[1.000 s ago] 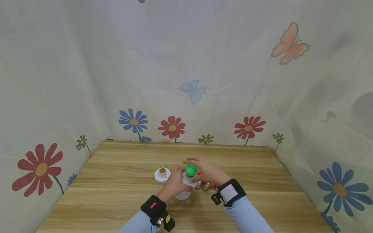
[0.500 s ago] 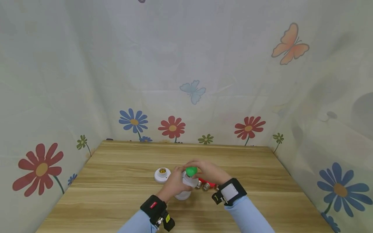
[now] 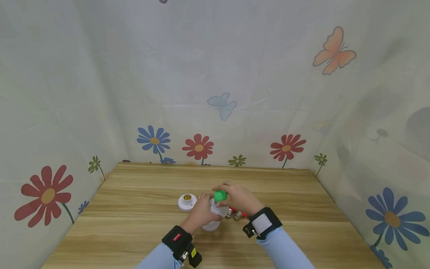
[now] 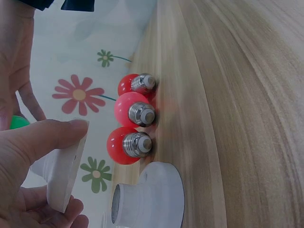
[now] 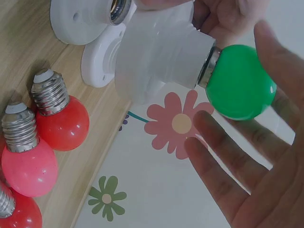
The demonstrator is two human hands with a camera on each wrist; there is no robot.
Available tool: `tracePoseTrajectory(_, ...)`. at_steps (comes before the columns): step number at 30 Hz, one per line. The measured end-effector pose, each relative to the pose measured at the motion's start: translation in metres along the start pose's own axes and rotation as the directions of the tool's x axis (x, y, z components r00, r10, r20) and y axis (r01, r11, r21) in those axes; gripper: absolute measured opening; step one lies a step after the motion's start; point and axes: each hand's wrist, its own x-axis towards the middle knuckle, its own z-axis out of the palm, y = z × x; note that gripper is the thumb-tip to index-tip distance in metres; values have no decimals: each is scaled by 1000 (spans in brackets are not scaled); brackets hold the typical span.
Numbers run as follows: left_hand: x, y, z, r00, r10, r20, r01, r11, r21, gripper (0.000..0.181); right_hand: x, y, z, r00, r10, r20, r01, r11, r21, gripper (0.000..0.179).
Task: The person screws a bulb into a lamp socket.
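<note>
My left hand (image 3: 201, 213) grips a white round lamp holder (image 5: 147, 52) by its base, thumb on one side and fingers on the other in the left wrist view. A green light bulb (image 5: 240, 83) sits in its mouth, with a thin strip of the metal screw cap showing at the rim. My right hand (image 3: 240, 198) has the thumb and forefinger around the green bulb; in the right wrist view its other fingers are spread below. The holder is tilted and raised over the table in the left wrist view.
Three red and pink bulbs (image 4: 134, 108) with silver screw caps lie on the wooden table (image 3: 151, 239), right of the hands. One white lamp holder (image 3: 187, 202) stands behind the left hand, another (image 3: 211, 225) in front of it. A flowered cloth hangs behind.
My right fingers closed over the green bulb half a second ago and have since shifted back round it, exposing more of it. The left hand and lamp holder stay in place.
</note>
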Motion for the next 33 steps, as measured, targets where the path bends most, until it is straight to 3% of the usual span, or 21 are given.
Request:
tracePoseTrajectory(7, -2, 3, -2, 1000, -14, -21, 14, 1000, 8, 82, -1, 6, -6, 992, -101, 82, 95, 992, 79, 57)
tracePoseTrajectory(12, -2, 4, -1, 1000, -15, -18, 15, 1000, 0, 85, -1, 5, -6, 990, -122, 73, 115, 990, 87, 50)
tracePoseTrajectory(26, -4, 4, -1, 1000, 25, -9, -25, 999, 20, 77, -3, -4, 1, 999, -32, -26, 32, 999, 26, 40)
tracePoseTrajectory(33, -3, 5, -1, 1000, 22, -12, -22, 1000, 17, 79, -3, 1, -1, 998, -49, 29, 47, 997, 67, 51)
